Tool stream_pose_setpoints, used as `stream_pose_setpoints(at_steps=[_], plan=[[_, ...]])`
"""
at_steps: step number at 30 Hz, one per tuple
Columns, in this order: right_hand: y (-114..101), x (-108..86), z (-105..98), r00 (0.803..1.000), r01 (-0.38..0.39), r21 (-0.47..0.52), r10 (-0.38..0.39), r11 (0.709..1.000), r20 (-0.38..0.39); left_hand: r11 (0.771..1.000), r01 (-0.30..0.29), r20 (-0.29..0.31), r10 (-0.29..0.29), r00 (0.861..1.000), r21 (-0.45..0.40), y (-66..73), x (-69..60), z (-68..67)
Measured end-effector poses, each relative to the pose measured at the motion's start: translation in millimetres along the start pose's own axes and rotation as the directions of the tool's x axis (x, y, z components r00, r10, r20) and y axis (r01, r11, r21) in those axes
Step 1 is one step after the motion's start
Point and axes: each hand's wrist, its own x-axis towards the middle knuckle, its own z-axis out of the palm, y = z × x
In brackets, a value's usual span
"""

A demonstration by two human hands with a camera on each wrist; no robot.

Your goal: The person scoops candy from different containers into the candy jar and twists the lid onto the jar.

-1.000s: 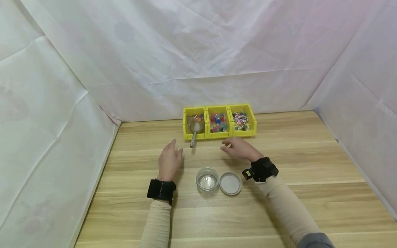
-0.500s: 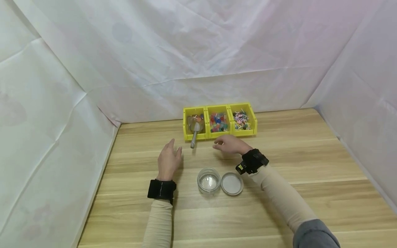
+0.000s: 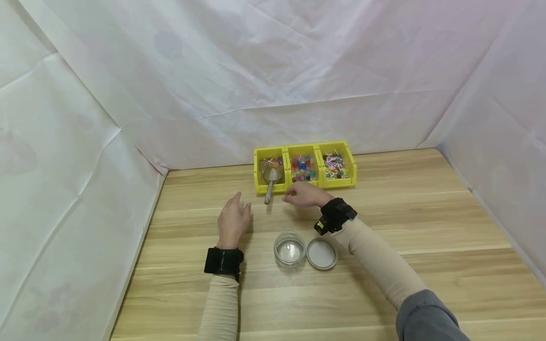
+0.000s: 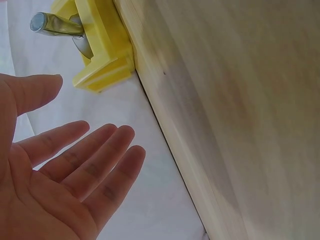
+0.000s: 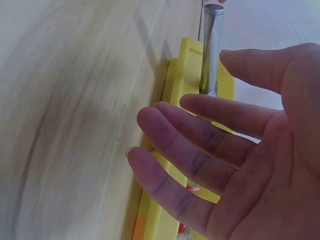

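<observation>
A metal scoop [image 3: 269, 189] leans in the left compartment of a yellow three-part bin [image 3: 301, 186], its handle sticking out over the front edge. Just right of that handle, in front of the bin, my right hand [image 3: 306, 194] holds nothing; its fingers are loosely bent in the right wrist view. My left hand [image 3: 231, 223] is held with relaxed fingers left of the scoop, also holding nothing. Nearer to me stand an uncovered clear jar [image 3: 290, 249] and, right beside it, a round lid [image 3: 322, 254] lying flat.
Mixed candy-coloured small pieces [image 3: 303, 168] fill the middle compartment, and striped sticks or lollipops [image 3: 335, 164] the right one. White cloth [image 3: 277, 71] hangs behind and along both sides of the wooden table [image 3: 384, 189].
My right hand has moved left along the front of the bin, closer to the scoop handle. The left hand has stayed in about the same place.
</observation>
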Motion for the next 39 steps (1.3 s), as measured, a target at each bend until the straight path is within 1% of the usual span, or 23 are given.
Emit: stream_pose_setpoints(at_steps=[4, 9, 17, 21, 25, 33, 39], plan=[[-3, 6.7, 0, 1.0, 0.005, 0.03, -0.005, 1.0, 0.008, 1.0, 0.005, 0.001, -0.005, 1.0, 0.004, -1.2, -0.3, 0.3], [-4, 12.2, 2, 0.999, -0.031, 0.045, 0.03, 0.999, 0.015, 1.0, 0.01, 0.001, -0.01, 1.0, 0.002, -2.2, -0.5, 0.7], [-1, 19.3, 11, 0.998, -0.056, 0.055, 0.058, 0.997, -0.034, 1.0, 0.021, 0.009, -0.021, 1.0, 0.001, -2.5, -0.2, 1.0], [-4, 20.9, 15, 0.996, -0.075, 0.071, 0.078, 0.995, -0.039, 1.0, 0.032, 0.015, -0.032, 0.999, 0.001, -2.2, 0.1, 0.8], [-6, 24.2, 18, 0.995, -0.093, 0.091, 0.097, 0.992, -0.039, 0.999, 0.032, 0.014, -0.033, 0.999, 0.013, -2.2, 0.1, 0.5], [-8, 34.2, 25, 0.989, -0.14, 0.142, 0.144, 0.98, -0.02, 0.999, 0.035, 0.019, -0.035, 0.999, 0.002, -3.8, -0.3, -0.1], [-13, 35.3, 25, 0.983, -0.178, 0.177, 0.181, 0.968, -0.002, 0.999, 0.044, 0.02, -0.044, 0.999, -0.005, -3.9, -0.2, -1.0]])
